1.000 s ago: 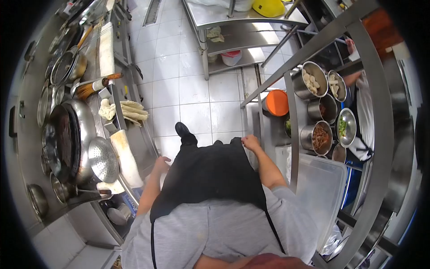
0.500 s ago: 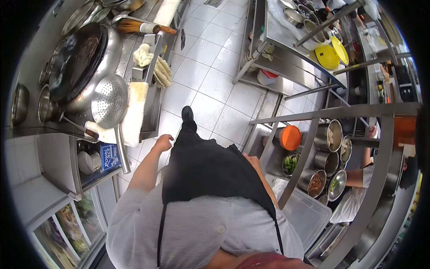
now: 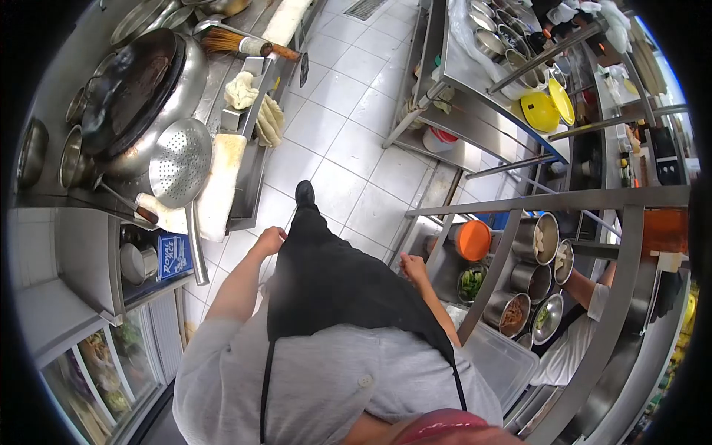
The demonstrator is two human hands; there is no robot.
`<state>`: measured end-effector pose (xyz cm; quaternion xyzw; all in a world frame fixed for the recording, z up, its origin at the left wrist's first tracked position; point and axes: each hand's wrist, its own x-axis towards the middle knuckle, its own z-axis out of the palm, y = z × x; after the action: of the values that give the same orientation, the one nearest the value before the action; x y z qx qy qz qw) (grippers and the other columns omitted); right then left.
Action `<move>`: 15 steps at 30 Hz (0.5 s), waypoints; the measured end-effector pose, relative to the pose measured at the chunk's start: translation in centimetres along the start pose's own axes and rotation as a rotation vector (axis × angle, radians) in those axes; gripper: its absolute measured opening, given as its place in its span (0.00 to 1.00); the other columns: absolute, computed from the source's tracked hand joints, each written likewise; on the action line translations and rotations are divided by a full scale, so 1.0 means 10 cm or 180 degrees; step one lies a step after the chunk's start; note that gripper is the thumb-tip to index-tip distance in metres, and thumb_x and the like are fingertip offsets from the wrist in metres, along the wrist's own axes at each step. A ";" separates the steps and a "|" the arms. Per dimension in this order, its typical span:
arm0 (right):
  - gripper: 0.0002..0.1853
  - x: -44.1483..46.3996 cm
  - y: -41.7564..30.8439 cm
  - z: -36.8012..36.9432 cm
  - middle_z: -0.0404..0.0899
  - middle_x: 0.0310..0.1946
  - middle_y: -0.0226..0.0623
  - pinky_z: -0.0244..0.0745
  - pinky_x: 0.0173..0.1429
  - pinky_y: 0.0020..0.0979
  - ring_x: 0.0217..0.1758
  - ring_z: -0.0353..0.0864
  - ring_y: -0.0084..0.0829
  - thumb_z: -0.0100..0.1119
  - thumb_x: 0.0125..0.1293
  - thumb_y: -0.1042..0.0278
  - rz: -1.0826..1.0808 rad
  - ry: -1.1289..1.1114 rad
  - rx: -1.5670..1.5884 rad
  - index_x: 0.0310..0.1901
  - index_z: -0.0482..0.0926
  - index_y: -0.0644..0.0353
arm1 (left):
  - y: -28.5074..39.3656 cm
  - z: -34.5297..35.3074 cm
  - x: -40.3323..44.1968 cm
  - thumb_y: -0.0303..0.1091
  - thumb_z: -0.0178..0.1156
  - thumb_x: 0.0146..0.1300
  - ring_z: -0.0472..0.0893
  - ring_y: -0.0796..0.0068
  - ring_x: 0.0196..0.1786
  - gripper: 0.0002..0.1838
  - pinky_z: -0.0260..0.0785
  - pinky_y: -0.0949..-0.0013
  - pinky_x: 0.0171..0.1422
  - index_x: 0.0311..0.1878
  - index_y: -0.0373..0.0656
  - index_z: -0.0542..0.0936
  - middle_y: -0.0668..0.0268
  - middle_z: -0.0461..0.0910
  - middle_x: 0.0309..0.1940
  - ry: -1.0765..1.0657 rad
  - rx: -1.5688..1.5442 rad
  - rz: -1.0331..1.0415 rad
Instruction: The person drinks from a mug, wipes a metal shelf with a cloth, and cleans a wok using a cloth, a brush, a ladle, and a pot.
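Beside the black apron (image 3: pixel 334 297), my left hand (image 3: pixel 271 240) hangs at the apron's left edge with its fingers curled; whether it holds anything cannot be made out. My right hand (image 3: pixel 412 267) hangs to the right of the apron, its fingers curled in, with nothing visible in it. A perforated ladle (image 3: pixel 180 163) lies by the large wok (image 3: pixel 133 96), up and left of my left hand. The orange-lidded container (image 3: pixel 473 239) and a bowl of green vegetables (image 3: pixel 472 282) are nearest to my right hand, on the shelf.
A folded cloth (image 3: pixel 224 174) lies along the stove edge. Steel pots (image 3: pixel 507 313) of food stand at the right, behind metal rails (image 3: pixel 534 200). Another person's arm (image 3: pixel 582 289) reaches in there. A steel table (image 3: pixel 482 74) with a yellow container (image 3: pixel 539 111) stands ahead.
The view has turned, bringing more of the left stove and lower cabinet into sight. My right hand has come away from the apron's edge. The other person's arm has moved closer to the pots.
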<state>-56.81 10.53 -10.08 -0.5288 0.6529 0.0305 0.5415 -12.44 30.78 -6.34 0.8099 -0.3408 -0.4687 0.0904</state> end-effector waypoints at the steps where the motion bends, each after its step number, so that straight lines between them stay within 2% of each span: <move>1: 0.28 0.00 -0.08 0.00 0.75 0.14 0.32 0.64 0.21 0.30 0.15 0.71 0.25 0.56 0.66 0.41 0.0133 -0.0090 0.0156 0.25 0.81 0.62 | 0.10 -0.04 0.00 0.38 0.69 0.49 0.83 0.55 0.45 0.15 0.74 0.61 0.51 0.39 0.41 0.85 0.50 0.84 0.40 -0.0031 -0.0095 -0.0019; 4: 0.26 0.10 -0.43 0.02 0.71 0.13 0.29 0.55 0.14 0.25 0.11 0.64 0.21 0.54 0.68 0.42 0.0052 -0.0315 0.0547 0.26 0.79 0.60 | 0.21 -0.08 0.13 0.46 0.74 0.44 0.84 0.56 0.42 0.21 0.74 0.61 0.48 0.39 0.42 0.85 0.52 0.85 0.36 0.0176 -0.0392 0.0032; 5: 0.26 0.16 -0.57 0.02 0.72 0.13 0.29 0.55 0.14 0.25 0.11 0.64 0.20 0.54 0.68 0.42 -0.0019 -0.0321 0.0611 0.27 0.79 0.60 | 0.26 -0.11 0.16 0.44 0.72 0.46 0.84 0.57 0.40 0.20 0.74 0.61 0.48 0.41 0.42 0.85 0.53 0.84 0.32 0.0330 -0.0354 0.0214; 9: 0.25 0.52 -1.34 -0.15 0.73 0.15 0.29 0.55 0.14 0.25 0.11 0.64 0.20 0.54 0.69 0.43 -0.0416 -0.0156 0.0620 0.29 0.80 0.60 | 0.75 -0.46 0.23 0.32 0.61 0.54 0.84 0.61 0.35 0.13 0.75 0.61 0.44 0.43 0.41 0.84 0.55 0.84 0.29 0.0393 -0.0485 0.0275; 11: 0.25 0.64 -1.86 -0.30 0.74 0.16 0.29 0.56 0.15 0.24 0.12 0.66 0.19 0.53 0.69 0.43 -0.0711 -0.0033 0.0652 0.30 0.80 0.60 | 0.86 -0.59 0.42 0.26 0.53 0.57 0.84 0.64 0.31 0.14 0.75 0.63 0.40 0.45 0.40 0.83 0.58 0.84 0.28 0.0415 -0.0682 0.0453; 15: 0.25 0.84 -3.05 -0.72 0.75 0.18 0.30 0.63 0.23 0.24 0.19 0.71 0.20 0.52 0.70 0.44 -0.1521 0.0420 0.0745 0.31 0.80 0.61 | 1.38 -1.02 0.74 0.22 0.46 0.57 0.81 0.74 0.24 0.19 0.74 0.69 0.33 0.49 0.40 0.81 0.64 0.82 0.23 0.0051 -0.0921 0.0430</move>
<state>-38.32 -12.80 2.91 -0.6025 0.5425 -0.2083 0.5471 -8.12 13.96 0.48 0.7674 -0.3226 -0.4993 0.2402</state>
